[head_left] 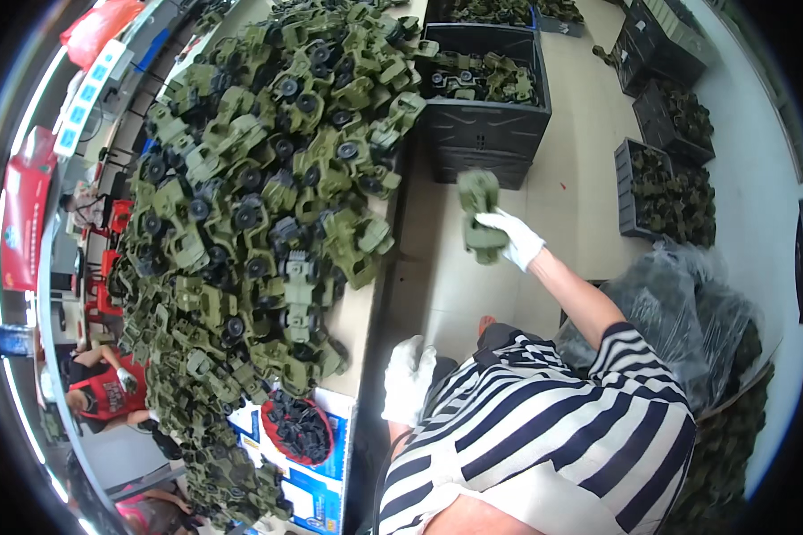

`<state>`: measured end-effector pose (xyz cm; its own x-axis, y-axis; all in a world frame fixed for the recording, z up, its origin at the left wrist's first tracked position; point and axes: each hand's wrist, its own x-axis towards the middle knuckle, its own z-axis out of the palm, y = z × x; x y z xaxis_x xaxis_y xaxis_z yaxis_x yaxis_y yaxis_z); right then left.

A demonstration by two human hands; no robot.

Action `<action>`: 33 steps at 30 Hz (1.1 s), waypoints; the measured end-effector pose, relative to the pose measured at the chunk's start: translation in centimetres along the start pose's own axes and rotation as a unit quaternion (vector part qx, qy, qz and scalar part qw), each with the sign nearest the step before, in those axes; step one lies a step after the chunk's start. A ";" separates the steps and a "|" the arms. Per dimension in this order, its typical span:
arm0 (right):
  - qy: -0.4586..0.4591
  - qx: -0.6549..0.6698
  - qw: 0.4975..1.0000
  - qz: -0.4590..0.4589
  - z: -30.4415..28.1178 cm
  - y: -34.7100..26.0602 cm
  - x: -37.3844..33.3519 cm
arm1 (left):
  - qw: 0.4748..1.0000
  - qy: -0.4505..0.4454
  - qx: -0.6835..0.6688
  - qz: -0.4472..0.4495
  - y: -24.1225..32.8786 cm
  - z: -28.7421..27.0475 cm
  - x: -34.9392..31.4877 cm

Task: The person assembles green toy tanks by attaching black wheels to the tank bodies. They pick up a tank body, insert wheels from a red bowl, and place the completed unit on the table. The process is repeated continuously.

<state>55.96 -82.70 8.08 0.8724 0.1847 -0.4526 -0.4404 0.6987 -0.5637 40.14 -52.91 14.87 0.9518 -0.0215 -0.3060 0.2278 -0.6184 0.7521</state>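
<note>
Table (359,348) stands heaped with green toy vehicles (250,236); work looks far from done. Right of table, right hand (516,239) grips toy car (478,194), not yet set down; left hand (406,383) near table, fingers loosely parted, empty. Crate (482,134) beside table looks part-filled.

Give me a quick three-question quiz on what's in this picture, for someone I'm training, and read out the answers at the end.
1. Multiple choice: what does the right hand hold? A: a black crate. B: a green toy vehicle part. C: a clear plastic bag.
2. True or false: the left hand is gloved in white.
3. Look at the red bowl beside the green heap: what colour are the parts inside it?

Key: 1. B. 2. True. 3. Black.
</note>
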 end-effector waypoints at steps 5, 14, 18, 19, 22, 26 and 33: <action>-0.011 -0.028 0.998 -0.049 -1.4 -8.0 11.2 | 0.997 -0.011 0.056 -0.060 2.9 4.6 4.1; 0.058 -0.029 0.997 0.034 -10.2 -23.5 19.8 | 0.987 -0.025 0.157 -0.009 11.8 12.6 23.4; 0.094 -0.106 0.989 0.048 -6.6 -34.0 25.7 | 0.975 -0.029 0.156 0.153 23.9 17.1 35.4; 0.051 -0.145 0.988 0.027 -4.1 -36.5 29.4 | 0.967 -0.047 0.177 0.175 26.8 18.7 38.3; -0.373 0.067 0.926 0.009 3.9 -43.7 38.5 | 0.935 -0.118 0.203 0.264 36.1 23.6 46.4; -0.403 -0.175 0.898 -0.019 8.6 -51.7 36.0 | 0.938 -0.138 0.209 0.241 43.4 31.3 52.6; -0.422 -0.657 0.621 -0.065 -22.6 -57.6 31.6 | 0.970 -0.181 0.160 0.003 44.9 45.6 55.2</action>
<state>104.09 -132.74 10.61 0.4744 0.8702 -0.1329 0.3380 -0.3195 -0.8853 93.55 -117.71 5.10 0.8050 -0.2642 -0.5312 0.0931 -0.8281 0.5528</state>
